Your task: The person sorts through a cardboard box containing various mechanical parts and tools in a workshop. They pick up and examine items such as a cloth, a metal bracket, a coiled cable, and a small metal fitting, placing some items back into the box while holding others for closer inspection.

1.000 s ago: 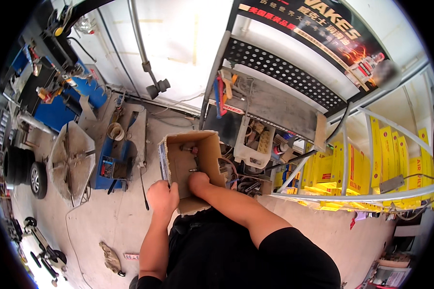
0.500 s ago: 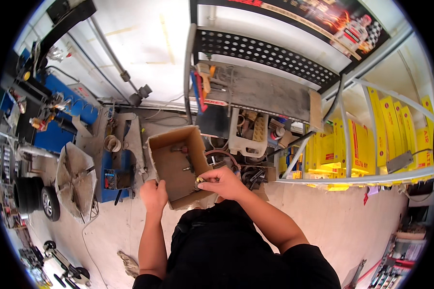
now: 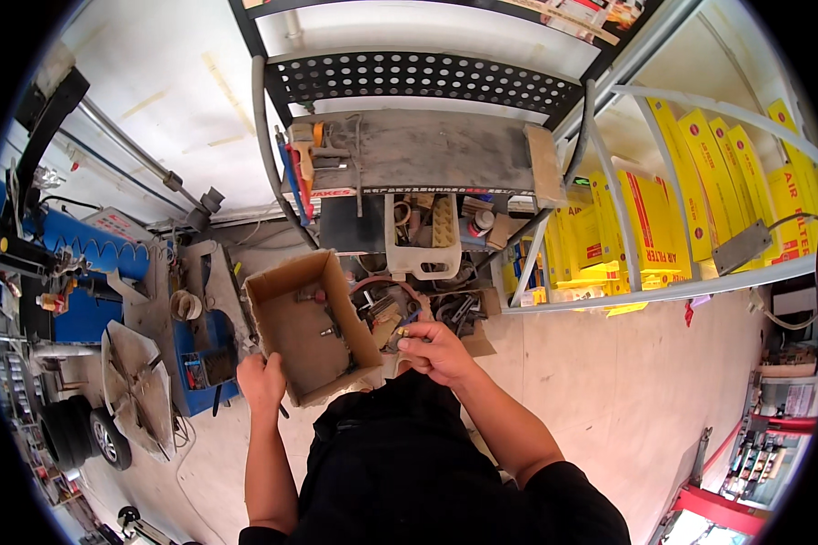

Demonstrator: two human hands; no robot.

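An open cardboard box (image 3: 307, 329) is held tilted in front of me, a few small metal parts lying on its bottom. At its near left edge, my left hand (image 3: 262, 381) is closed on the cardboard wall, most of its fingers hidden. Just off the box's right side, my right hand (image 3: 433, 352) pinches a small metal piece (image 3: 402, 335) with a yellow, brass-like patch. Its exact kind is too small to make out. Beneath my hand a second open carton (image 3: 479, 341) with jumbled metal parts shows in part.
Ahead stands a dusty workbench (image 3: 436, 150) with tools at its left end. A pale plastic case (image 3: 424, 263) sits below it. A rack of yellow boxes (image 3: 650, 227) is to the right. At left are a tyre machine's turntable (image 3: 136, 391) and tyres (image 3: 68, 431).
My right hand has moved right, from over the box to outside its right edge, with the small metal piece. My view has turned right; the left hand stays on the box.
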